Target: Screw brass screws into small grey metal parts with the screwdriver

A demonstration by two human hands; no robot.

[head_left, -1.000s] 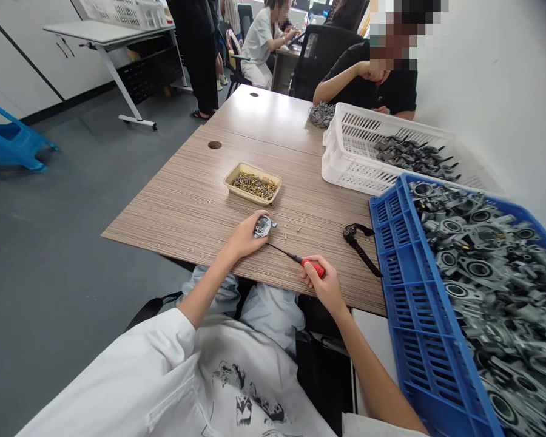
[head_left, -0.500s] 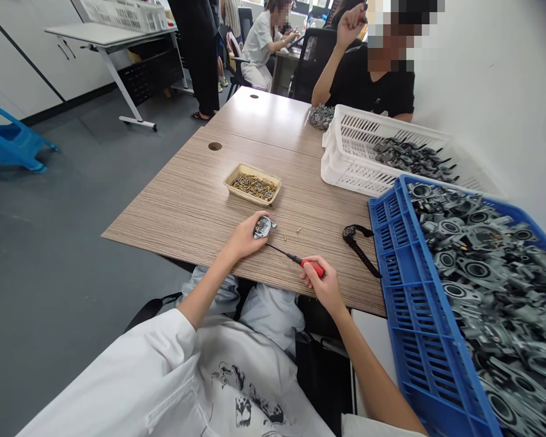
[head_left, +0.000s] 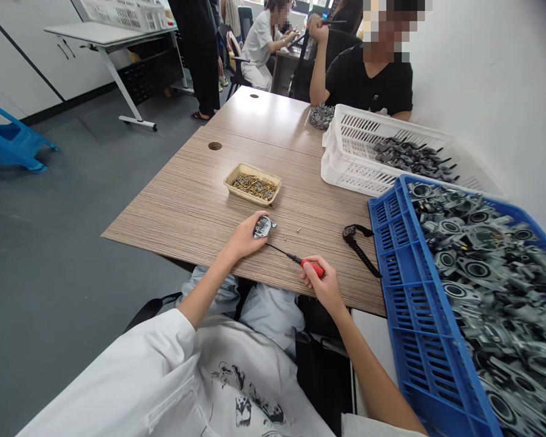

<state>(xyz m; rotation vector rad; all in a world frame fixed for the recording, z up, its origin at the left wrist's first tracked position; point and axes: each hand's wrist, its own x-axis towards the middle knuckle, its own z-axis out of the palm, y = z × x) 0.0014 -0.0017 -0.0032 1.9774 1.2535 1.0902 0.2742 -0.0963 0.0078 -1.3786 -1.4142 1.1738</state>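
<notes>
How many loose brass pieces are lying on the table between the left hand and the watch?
2: one brass piece nearer the left hand, another piece farther right. The hand may hide more.

Roomy left, crowded right.
Bare tabletop [head_left: 177,197] left of the tray [head_left: 246,195]; watch [head_left: 349,233] and blue crate [head_left: 397,258] flank the right hand [head_left: 324,283].

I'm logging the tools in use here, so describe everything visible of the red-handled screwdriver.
The screwdriver has a bright red handle, a black section ahead of it and a thin, dark shaft, apparently metal. The right hand grips the handle. It slants over the near part of the table, shaft pointing toward the left hand, which holds a grey part. Whether the tip touches either is unclear; its shape is too small to make out.
</notes>
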